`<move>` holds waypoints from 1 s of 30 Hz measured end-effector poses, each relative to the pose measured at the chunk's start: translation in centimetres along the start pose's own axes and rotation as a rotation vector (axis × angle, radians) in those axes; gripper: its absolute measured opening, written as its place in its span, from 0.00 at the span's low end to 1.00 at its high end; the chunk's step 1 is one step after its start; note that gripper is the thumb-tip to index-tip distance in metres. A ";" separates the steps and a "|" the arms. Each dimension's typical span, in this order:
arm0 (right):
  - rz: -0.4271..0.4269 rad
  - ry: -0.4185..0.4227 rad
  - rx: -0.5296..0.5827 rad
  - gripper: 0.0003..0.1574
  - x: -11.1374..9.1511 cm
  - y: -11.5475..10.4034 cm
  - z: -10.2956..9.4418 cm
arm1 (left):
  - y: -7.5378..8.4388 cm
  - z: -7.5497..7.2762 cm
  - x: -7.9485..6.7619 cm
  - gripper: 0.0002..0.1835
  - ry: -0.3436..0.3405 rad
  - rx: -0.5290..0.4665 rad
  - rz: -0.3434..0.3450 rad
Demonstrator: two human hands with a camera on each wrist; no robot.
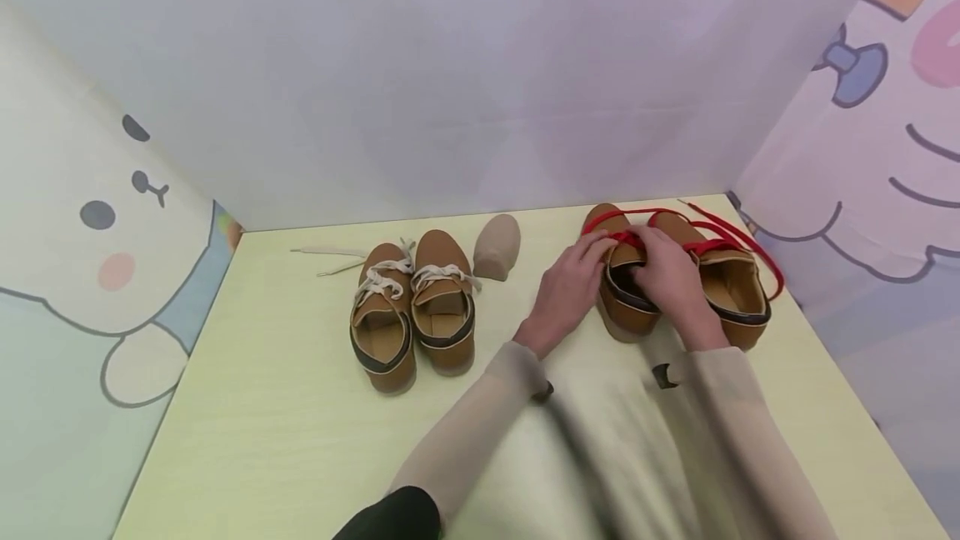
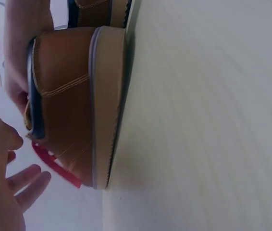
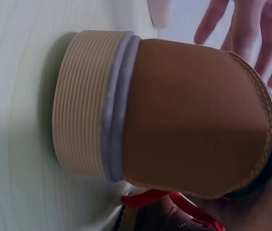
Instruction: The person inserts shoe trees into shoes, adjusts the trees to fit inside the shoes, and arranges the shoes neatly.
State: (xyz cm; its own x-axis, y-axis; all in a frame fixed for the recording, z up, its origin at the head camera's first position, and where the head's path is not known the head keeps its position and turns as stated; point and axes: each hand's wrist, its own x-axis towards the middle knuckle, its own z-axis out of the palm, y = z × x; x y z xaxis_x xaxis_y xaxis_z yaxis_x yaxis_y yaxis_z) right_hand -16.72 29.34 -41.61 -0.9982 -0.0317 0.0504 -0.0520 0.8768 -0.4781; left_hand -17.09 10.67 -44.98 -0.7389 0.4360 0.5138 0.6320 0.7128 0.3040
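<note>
I watch a person's two bare hands meet over a brown shoe [image 1: 628, 307] toward the right of a pale yellow table [image 1: 277, 407], whose surface has a faint wood grain. The shoe stands upright on its sole, toe pointing away from the person, its upper smooth and leather-like with stitched seams. A dark padded collar rings the opening. From the right wrist I see the thick beige sole [image 3: 85, 103], finely ribbed across the heel, under a rounded greyish band.

The left hand [image 1: 567, 294] is beside the shoe's front, thumb and fingers loosely parted, with nothing I can make out in its grasp. The right hand [image 1: 670, 273] bends over the opening, thumb dipping inside and fingers at the front; I cannot tell whether it grips the shoe.

Just to the right stands the shoe's mate [image 1: 723, 261], tan-lined, with red laces [image 1: 708, 248] knotted on top and a long loop curving round its outer side.

Left of the hands, well apart, a brown pair [image 1: 444, 340] stands upright with flat cream laces [image 1: 441, 273]. Near its right toe lies a beige block [image 1: 497, 247], rounded at the far end and narrower toward the person. Behind hangs a pale cloth [image 1: 480, 90], softly creased.
</note>
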 end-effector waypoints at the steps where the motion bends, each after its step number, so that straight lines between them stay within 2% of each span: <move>1: -0.001 -0.004 0.008 0.41 -0.2 0.0 -0.1 | -0.2 -0.2 -0.1 0.21 0.011 0.011 -0.025; 8: -0.047 0.004 0.013 0.41 -1.3 0.3 -1.0 | -2.0 -1.7 -0.9 0.22 0.017 0.144 -0.240; 15: -0.125 0.077 0.011 0.35 -2.5 0.8 -1.4 | -3.4 -2.4 -1.6 0.23 0.000 0.189 -0.402; 18: -0.160 0.124 0.018 0.33 -2.9 0.9 -1.5 | -3.7 -2.5 -1.8 0.24 -0.005 0.200 -0.436; 23: -0.199 0.219 0.036 0.30 -3.7 0.7 -2.0 | -4.1 -2.8 -1.9 0.25 0.033 0.215 -0.431; 26: -0.221 0.279 0.042 0.27 -4.0 1.0 -2.2 | -4.5 -3.0 -1.9 0.25 0.034 0.240 -0.450; 30: -0.191 0.317 0.045 0.24 -4.5 1.4 -2.5 | -4.9 -3.2 -2.0 0.25 0.019 0.234 -0.514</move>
State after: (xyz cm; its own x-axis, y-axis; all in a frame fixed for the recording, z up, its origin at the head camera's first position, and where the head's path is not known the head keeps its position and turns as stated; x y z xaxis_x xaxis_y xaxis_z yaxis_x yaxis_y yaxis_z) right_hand -12.28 31.96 -40.28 -0.9124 -0.0363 0.4078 -0.2444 0.8474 -0.4714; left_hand -17.99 4.52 -44.97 -0.9323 -0.0079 0.3617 0.1218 0.9345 0.3344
